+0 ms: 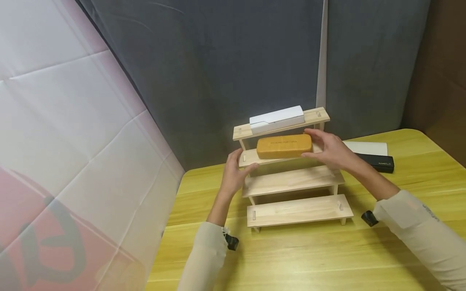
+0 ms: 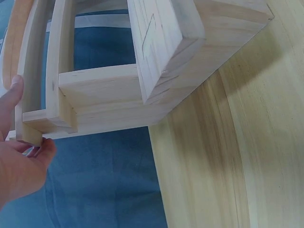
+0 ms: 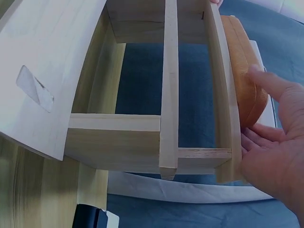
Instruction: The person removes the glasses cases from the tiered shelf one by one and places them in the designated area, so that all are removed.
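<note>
A wooden tiered shelf (image 1: 293, 181) stands on the table with several steps. An orange-yellow glasses case (image 1: 284, 146) with dark lettering lies on the step below the top one. My right hand (image 1: 329, 150) holds this case by its right end, thumb on the near side. In the right wrist view the same orange case (image 3: 240, 66) rests along the board. At the left end of that step, my left hand (image 1: 233, 171) grips the board between thumb and fingers, as the left wrist view shows. A white glasses case (image 1: 277, 119) sits on the top step.
Right of the shelf, a black case (image 1: 376, 162) and a white flat item (image 1: 367, 148) lie on the wood-grain table (image 1: 291, 258). Behind the shelf hangs a dark grey curtain (image 1: 218, 81). A pale panel (image 1: 91, 109) stands at the left.
</note>
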`<action>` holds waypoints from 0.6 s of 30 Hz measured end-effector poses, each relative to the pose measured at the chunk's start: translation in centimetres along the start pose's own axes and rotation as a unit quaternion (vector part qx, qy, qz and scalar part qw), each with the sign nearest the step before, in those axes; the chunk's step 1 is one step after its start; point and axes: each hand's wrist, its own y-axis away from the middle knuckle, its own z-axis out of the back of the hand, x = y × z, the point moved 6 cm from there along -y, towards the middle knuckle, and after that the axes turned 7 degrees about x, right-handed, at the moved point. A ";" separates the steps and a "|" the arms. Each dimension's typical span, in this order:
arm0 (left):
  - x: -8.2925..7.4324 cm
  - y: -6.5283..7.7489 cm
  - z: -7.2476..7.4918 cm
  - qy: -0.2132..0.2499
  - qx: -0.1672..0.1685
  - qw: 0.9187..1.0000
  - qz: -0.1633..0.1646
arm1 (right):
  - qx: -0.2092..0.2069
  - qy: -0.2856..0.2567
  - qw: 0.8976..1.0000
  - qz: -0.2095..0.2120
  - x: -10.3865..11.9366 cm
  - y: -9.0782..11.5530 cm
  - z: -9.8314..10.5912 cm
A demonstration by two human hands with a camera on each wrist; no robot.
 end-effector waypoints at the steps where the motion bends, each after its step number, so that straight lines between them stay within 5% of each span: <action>1: 0.0 0.0 0.0 0.000 0.000 1.000 0.000 | 0.002 0.003 1.000 -0.001 0.0 0.0 0.0; 18: -0.1 0.0 -0.3 0.005 0.001 1.000 0.001 | -0.003 0.000 1.000 0.002 -0.2 0.2 0.3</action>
